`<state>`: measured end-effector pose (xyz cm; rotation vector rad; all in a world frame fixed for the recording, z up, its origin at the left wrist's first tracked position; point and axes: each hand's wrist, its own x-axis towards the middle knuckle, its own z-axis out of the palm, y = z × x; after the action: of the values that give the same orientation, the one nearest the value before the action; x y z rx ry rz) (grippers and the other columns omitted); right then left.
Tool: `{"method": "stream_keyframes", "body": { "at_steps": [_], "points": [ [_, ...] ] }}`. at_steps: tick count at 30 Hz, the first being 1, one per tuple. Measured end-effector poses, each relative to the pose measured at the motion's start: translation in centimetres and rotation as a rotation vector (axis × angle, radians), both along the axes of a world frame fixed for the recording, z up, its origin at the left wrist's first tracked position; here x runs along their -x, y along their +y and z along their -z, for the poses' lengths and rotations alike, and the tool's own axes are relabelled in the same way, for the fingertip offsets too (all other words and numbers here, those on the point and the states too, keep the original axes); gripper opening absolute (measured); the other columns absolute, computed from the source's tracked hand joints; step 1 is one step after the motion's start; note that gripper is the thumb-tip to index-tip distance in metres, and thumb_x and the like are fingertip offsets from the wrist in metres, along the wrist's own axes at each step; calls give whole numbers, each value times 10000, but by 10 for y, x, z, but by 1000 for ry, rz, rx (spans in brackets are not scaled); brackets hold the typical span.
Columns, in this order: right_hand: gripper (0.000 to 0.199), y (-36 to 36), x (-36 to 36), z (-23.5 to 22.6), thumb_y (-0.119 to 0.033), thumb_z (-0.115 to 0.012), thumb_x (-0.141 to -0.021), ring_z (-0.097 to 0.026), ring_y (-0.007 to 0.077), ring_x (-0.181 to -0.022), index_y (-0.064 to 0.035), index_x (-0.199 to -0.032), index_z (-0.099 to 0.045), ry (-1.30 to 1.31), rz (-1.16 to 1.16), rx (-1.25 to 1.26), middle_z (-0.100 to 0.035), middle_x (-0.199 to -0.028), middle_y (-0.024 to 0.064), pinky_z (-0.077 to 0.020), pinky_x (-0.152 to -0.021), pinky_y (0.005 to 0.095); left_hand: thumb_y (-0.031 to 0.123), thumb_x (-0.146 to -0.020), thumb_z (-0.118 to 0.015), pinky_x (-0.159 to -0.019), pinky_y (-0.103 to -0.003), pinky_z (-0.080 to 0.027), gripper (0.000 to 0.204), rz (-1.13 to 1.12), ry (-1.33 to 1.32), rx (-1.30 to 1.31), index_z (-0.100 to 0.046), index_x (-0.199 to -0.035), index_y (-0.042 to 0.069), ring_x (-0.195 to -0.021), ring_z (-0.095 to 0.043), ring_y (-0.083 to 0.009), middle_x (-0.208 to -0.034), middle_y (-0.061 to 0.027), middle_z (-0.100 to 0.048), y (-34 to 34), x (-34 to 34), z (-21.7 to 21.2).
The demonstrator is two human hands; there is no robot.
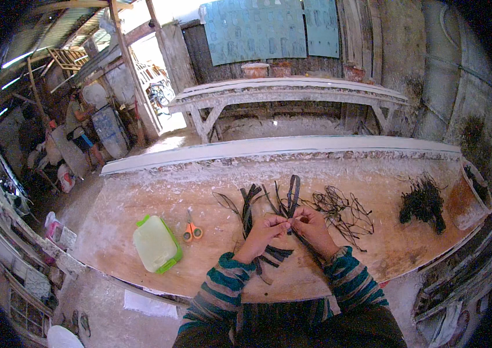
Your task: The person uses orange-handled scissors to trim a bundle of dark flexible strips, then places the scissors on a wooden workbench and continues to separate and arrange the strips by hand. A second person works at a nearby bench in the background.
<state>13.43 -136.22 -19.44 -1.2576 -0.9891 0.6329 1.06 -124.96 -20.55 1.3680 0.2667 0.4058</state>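
Both hands met over the middle of the tabletop (141, 197), fingers pinched shut on one dark strip (294, 196). Left hand (266, 227) gripped its lower part, right hand (310, 225) closed on it just beside, fingertips touching. Strip stood up past the hands, tilted slightly. More dark strips (250, 203) lay fanned under and beyond the left hand, some running back toward the wrists. Thin tangled strands (339, 211) lay just right of the right hand. Dark clump (423, 203) sat well beyond that, near a rusty tub (460, 203). Orange-handled scissors (192, 231) lay left of the left hand, a pale container with green lid (156, 243) further left. Striped sleeves on both forearms.
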Motion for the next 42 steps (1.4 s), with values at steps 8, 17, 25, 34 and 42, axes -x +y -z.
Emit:
{"method": "stream_keyframes", "body": {
  "at_steps": [8, 17, 25, 34, 42],
  "points": [
    [87, -1, 5, -6, -117, -602, -829, -425, 23, -557, -81, -821, -523, -20, 33, -7, -510, -695, -44, -334, -481, 165, 181, -834, -597, -604, -192, -402, 126, 20, 19, 255, -608, -876, 64, -657, -499, -57, -764, 34, -566, 5, 1, 2],
    [79, -3, 8, -8, -100, -603, -815, -464, 59, -629, -78, -890, -593, -236, 10, -85, -548, -803, -16, -382, -524, 192, 188, -858, -555, -602, -200, -423, 141, 44, -69, 361, -600, -874, 55, -650, -505, -59, -788, 8, -576, 8, 3, -2],
    [247, -5, 8, -12, -35, -658, -725, -503, 114, -683, -103, -962, -640, -537, 23, -93, -569, -861, 38, -404, -556, 218, 155, -866, -540, -555, -196, -431, 139, 37, -100, 396, -582, -913, 30, -620, -510, -67, -743, 4, -555, 10, 2, 4],
    [184, -7, 12, -9, -134, -640, -773, -576, 192, -663, -92, -952, -636, -717, 173, -96, -581, -868, 76, -483, -572, 286, 140, -870, -535, -533, -198, -436, 127, -5, -91, 458, -580, -921, 33, -593, -513, -70, -725, 1, -558, 7, 0, 4],
    [199, -7, 11, -10, -32, -677, -690, -554, 180, -712, -48, -885, -639, -800, 193, -202, -572, -824, 74, -441, -555, 264, 185, -870, -538, -657, -230, -473, 149, 49, -93, 442, -584, -936, 59, -719, -564, -91, -830, -15, -600, 10, 3, 7]
  ]
}}
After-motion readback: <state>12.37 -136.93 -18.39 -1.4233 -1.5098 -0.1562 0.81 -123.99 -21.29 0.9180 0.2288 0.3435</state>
